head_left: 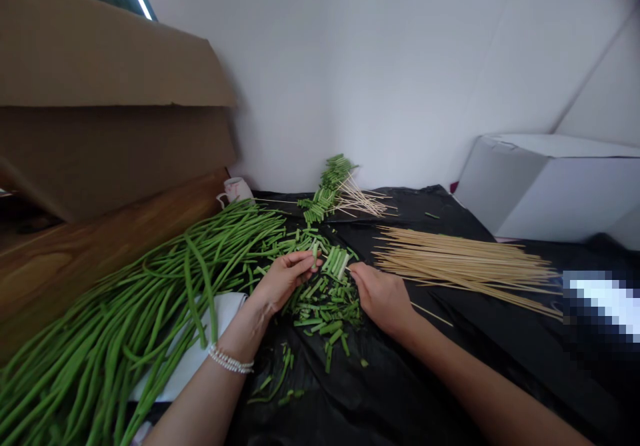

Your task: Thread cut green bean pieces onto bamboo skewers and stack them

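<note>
Black plastic sheeting (390, 399) covers the work surface, running back to a pale wall (400, 66) at twelve o'clock. At the dial's centre, the left hand (285, 279) pinches a short bean piece (315, 255) between thumb and fingertips, with no slack in the grip. The right hand (385, 296) is closed on a thin skewer (433, 315), whose tail sticks out toward four o'clock; a row of threaded pieces (336, 263) sits side by side between the hands. Whether the point has entered the pinched piece is too small to tell. Good threading probably means holding that piece square across the stick, piercing its middle, keeping fingertips off the exit side, and sliding it snug without splitting the others. Loose cut pieces (330, 326) lie just below at six, handy for the left fingers. Farther out, long beans (100, 339) spread from eight to ten, bare skewers (460, 259) lie at three, and loaded skewers (323, 203) are heaped at twelve. Outermost are a mug (237, 191) and cardboard box (125, 66) at ten, and a white box (545, 186) between two and three.
</note>
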`<state>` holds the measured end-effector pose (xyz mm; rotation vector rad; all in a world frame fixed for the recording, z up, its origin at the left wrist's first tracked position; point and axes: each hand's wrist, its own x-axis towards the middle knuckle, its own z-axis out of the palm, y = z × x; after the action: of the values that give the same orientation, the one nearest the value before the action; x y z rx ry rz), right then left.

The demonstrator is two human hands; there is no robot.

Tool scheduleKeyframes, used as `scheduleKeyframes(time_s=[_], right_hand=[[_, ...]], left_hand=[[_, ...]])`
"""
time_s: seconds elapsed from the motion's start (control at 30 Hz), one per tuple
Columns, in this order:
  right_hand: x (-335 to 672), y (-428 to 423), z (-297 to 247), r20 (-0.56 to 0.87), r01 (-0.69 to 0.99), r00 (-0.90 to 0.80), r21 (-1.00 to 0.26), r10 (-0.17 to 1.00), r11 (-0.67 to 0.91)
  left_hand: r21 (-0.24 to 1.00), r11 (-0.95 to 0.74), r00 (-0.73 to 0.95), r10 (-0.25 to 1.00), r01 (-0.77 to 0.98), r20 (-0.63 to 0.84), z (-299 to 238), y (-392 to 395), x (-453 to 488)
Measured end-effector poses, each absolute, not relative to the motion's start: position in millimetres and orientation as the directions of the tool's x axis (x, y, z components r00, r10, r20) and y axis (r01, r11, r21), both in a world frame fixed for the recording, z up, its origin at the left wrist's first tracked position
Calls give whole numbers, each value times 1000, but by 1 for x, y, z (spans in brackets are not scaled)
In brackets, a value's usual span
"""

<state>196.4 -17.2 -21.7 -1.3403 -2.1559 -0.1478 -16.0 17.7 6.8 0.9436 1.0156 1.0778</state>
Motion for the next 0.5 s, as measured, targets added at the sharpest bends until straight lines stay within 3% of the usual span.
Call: scheduleKeyframes(time_s=[0.5], right_hand=[[194, -19, -22, 510, 851, -364, -159, 779, 501]], left_hand=[[934, 226, 158, 970, -278, -187, 5, 16, -11]])
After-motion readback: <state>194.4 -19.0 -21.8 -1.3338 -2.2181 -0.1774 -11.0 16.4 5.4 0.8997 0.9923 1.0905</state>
